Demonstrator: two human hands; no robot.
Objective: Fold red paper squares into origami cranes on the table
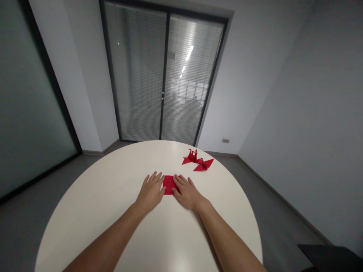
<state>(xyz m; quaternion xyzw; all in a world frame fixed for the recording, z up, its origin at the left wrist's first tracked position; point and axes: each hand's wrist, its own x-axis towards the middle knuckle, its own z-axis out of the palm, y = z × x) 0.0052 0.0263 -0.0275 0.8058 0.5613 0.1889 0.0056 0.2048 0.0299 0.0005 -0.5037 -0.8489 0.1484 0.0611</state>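
A small red sheet of paper lies flat on the white table, between my two hands. My left hand rests palm down along its left edge, fingers stretched and a little apart, with the fingertips and thumb at the paper. On the other side, my right hand lies flat over the paper's right part and hides that edge. Its fingers are stretched out too. Two folded red paper cranes stand further back to the right: one crane behind, the other crane in front, close together.
The round white table fills the lower middle, its curved edge all around. Beyond it stands a glass door with blinds, and a wall socket sits low on the wall. A dark object shows at the lower right corner.
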